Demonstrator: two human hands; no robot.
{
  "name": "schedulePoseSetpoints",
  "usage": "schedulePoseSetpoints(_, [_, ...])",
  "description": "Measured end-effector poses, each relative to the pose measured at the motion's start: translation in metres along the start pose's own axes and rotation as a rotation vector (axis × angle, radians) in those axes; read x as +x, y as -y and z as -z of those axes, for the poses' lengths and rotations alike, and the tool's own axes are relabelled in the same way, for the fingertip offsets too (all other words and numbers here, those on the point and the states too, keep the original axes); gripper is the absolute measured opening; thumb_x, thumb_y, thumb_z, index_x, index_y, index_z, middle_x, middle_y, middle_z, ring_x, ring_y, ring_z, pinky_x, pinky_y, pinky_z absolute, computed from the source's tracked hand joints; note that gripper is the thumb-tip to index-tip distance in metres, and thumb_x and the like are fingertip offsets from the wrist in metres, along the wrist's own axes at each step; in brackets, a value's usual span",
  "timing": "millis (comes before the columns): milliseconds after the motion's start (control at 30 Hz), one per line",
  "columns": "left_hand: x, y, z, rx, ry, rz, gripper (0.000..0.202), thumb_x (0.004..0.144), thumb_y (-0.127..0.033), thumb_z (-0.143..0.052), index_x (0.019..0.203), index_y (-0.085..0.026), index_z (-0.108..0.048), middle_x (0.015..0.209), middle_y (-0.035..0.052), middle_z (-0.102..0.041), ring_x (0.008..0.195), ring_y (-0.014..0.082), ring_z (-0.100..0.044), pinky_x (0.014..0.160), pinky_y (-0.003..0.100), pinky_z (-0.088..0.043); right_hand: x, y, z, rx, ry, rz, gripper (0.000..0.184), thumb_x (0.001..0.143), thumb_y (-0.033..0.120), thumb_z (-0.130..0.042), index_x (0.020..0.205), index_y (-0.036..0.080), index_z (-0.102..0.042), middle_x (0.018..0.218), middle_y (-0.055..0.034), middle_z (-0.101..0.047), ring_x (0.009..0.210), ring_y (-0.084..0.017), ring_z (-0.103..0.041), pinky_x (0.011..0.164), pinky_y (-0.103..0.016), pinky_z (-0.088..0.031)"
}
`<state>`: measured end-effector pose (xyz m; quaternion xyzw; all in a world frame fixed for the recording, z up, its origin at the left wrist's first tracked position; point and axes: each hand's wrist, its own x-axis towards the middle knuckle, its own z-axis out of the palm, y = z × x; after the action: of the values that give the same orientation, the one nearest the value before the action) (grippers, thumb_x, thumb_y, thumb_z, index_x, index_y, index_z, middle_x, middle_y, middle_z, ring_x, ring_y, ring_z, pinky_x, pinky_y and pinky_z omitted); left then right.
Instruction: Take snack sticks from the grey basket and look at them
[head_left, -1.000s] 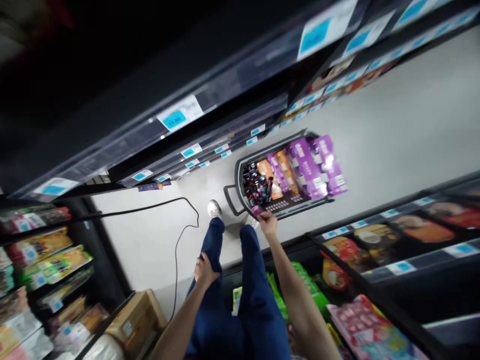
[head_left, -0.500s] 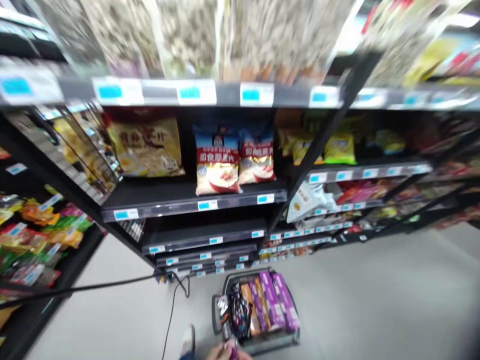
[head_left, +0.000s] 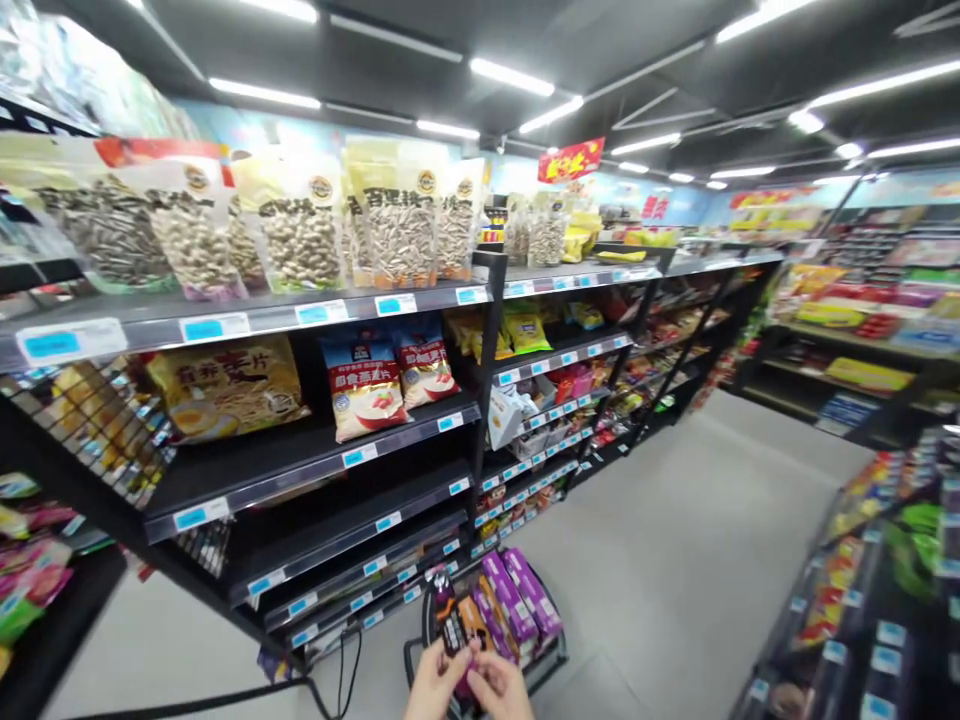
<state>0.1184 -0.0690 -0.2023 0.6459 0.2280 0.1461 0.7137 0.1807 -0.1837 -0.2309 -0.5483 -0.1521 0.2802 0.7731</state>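
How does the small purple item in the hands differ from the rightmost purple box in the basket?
Size: the small purple item is much smaller than the rightmost purple box.
Place: the item is held between the left hand and right hand; the box sits in the basket.
View: fingers mostly cover the item; the box's top shows.
Shared: purple colour.

Along the edge of a long black shelf unit (head_left: 435, 300), small white-and-blue rectangular price labels (head_left: 360, 457). Upright on top, clear-fronted plastic pouches of seeds (head_left: 397, 225). One level down, a wide gold plastic bag (head_left: 225, 395); to its right, two blue, red and cream plastic bags (head_left: 365, 390), side by side. Overhead, long white tube lights (head_left: 512, 76); lower, a red rectangular sign with yellow lettering (head_left: 571, 160). At right, smooth pale-grey floor (head_left: 645, 560).
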Motion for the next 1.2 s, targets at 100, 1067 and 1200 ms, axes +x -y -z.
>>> schedulePoseSetpoints(100, [-0.004, -0.032, -0.019, -0.119, 0.036, -0.077, 0.069, 0.067, -0.064, -0.085, 0.116, -0.016, -0.074, 0.108, 0.0162, -0.075, 0.103, 0.028, -0.071, 0.1, 0.039, -0.054, 0.0, 0.038, -0.005, 0.083, -0.152, 0.064, 0.056, 0.069, 0.064, -0.082, 0.094, 0.014, -0.076, 0.088, -0.0122, -0.071, 0.077, -0.022, -0.066, 0.064, -0.028, -0.051])
schedulePoseSetpoints(1067, [-0.031, -0.061, -0.072, -0.05, 0.154, -0.012, 0.047, 0.076, -0.051, -0.081, 0.097, -0.009, -0.078, 0.085, 0.0097, -0.072, 0.067, 0.0158, -0.061, 0.069, 0.029, -0.053, -0.033, 0.108, 0.022, 0.564, -0.146, -0.051, 0.06, 0.069, 0.059, -0.087, 0.108, 0.017, -0.07, 0.104, -0.0093, -0.072, 0.071, -0.015, -0.062, 0.051, -0.023, -0.045])
schedulePoseSetpoints(1200, [-0.036, -0.052, -0.08, -0.044, 0.144, -0.033, 0.054, 0.07, -0.044, -0.086, 0.111, -0.014, -0.066, 0.091, 0.0069, -0.069, 0.075, 0.0158, -0.063, 0.069, 0.026, -0.053, -0.03, 0.103, 0.022, 0.513, -0.229, -0.034, 0.056, 0.067, 0.054, -0.09, 0.103, 0.016, -0.071, 0.099, -0.0075, -0.072, 0.073, -0.014, -0.063, 0.06, -0.023, -0.05])
